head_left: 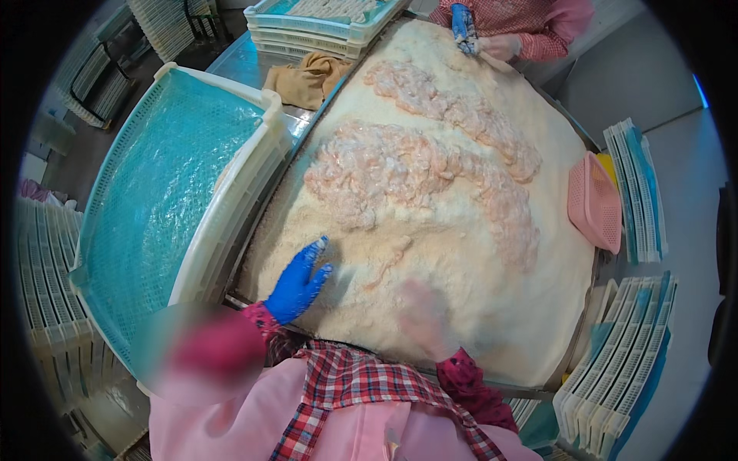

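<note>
Crumbs [530,330], pale and fine, lie thick across the bench [332,100], with a small pinkish strip [390,263] resting on them just ahead of the person's hands. The left hand [296,284], in a blue glove flecked with crumbs, has its fingers spread at the near-left part of the layer; whether it touches the surface I cannot tell. The right hand [425,316] is blurred over the crumbs, and its grip cannot be told. Beyond the strip, glossy pink pieces [384,165] lie in two long heaps. A white tray lined with turquoise mesh [165,169] stands to the left, a pink basket [593,201] at the right edge, and a co-worker's blue-gloved hand [463,29] at the far end.
</note>
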Demonstrator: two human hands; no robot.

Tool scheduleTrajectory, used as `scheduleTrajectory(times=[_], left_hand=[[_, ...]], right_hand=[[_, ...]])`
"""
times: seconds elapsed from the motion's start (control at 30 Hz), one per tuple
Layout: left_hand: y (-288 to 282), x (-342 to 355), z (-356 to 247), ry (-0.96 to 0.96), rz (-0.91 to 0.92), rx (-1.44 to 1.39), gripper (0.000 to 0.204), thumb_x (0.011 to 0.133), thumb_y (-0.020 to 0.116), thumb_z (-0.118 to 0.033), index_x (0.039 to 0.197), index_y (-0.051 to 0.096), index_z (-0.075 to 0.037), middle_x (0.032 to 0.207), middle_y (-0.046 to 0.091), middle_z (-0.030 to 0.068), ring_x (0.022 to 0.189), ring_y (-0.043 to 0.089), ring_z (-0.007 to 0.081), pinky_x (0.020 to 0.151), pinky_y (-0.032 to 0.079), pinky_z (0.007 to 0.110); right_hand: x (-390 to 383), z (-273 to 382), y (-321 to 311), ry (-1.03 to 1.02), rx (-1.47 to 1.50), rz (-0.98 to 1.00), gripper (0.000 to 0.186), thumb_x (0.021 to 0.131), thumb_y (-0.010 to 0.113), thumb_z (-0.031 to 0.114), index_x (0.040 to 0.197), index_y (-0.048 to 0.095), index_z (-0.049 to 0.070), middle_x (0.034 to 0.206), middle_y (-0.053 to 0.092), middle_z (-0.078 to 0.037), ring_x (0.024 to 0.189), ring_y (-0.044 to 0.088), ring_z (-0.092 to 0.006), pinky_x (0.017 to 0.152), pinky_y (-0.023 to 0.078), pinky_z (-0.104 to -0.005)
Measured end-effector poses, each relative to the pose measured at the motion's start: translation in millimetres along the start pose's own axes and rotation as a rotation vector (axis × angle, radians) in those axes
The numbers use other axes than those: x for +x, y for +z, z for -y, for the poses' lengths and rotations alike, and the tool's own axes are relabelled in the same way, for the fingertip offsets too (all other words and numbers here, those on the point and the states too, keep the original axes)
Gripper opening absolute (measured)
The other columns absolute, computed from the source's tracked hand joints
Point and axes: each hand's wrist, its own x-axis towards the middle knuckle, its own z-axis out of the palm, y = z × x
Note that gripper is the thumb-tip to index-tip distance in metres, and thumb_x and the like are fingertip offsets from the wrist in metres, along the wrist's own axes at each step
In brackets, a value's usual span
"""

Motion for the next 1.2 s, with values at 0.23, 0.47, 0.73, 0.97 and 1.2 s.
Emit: scheduleTrajectory(times=[0.23,0.47,0.73,0.97,1.2], left_hand=[[133.1,74.5,-44.2,0.385,0.044,0.192,0.043,0.084,0.058,-0.018,0.124,0.048,-0.005,0.124,0.051,0.016,0.109,0.051,0.0341,0.093,0.041,0.039],[67.3,46.1,-19.1,0.408,0.145,0.52,0.041,0.077,0.059,-0.01,0.118,0.055,-0.007,0.113,0.059,0.0145,0.101,0.057,0.0312,0.085,0.047,0.037],[141.0,89.8,-37.3,0.108,0.189,0.185,0.033,0.078,0.062,-0.014,0.108,0.058,-0.001,0.111,0.057,0.02,0.101,0.057,0.0305,0.084,0.047,0.036],[110.2,49.6,-69.4,-0.522,0.479,-0.896,0.052,0.095,0.043,-0.03,0.139,0.029,-0.006,0.137,0.038,0.0112,0.121,0.041,0.0195,0.101,0.033,0.033],[114.8,38.9,-57.0,-0.216,0.453,-1.027,0.057,0.097,0.036,-0.03,0.144,0.013,-0.008,0.15,0.013,0.0084,0.136,0.015,0.0181,0.11,0.016,0.032]], right_hand=[[17.7,-12.4,23.6,0.487,0.463,-0.577,0.056,0.093,0.039,0.016,0.141,0.016,-0.001,0.144,0.024,-0.021,0.133,0.026,-0.0308,0.109,0.021,-0.0387],[-92.9,-113.6,34.4,0.783,0.201,-0.898,0.056,0.097,0.031,0.026,0.142,0.012,-0.002,0.147,0.019,-0.016,0.136,0.017,-0.0249,0.111,0.01,-0.0342],[16.6,-5.9,18.5,0.557,0.283,-0.901,0.057,0.097,0.028,0.028,0.141,0.011,-0.003,0.147,0.018,-0.018,0.137,0.018,-0.026,0.111,0.011,-0.0358],[43.4,15.0,28.9,0.204,-0.24,-0.553,0.052,0.097,0.023,0.032,0.136,0.032,0.0,0.145,0.026,-0.017,0.137,0.016,-0.033,0.111,0.005,-0.0457],[54.6,24.8,30.5,-0.059,-0.041,-0.521,0.056,0.095,0.02,0.038,0.133,0.039,0.002,0.145,0.025,-0.018,0.136,0.014,-0.04,0.109,0.004,-0.0517]])
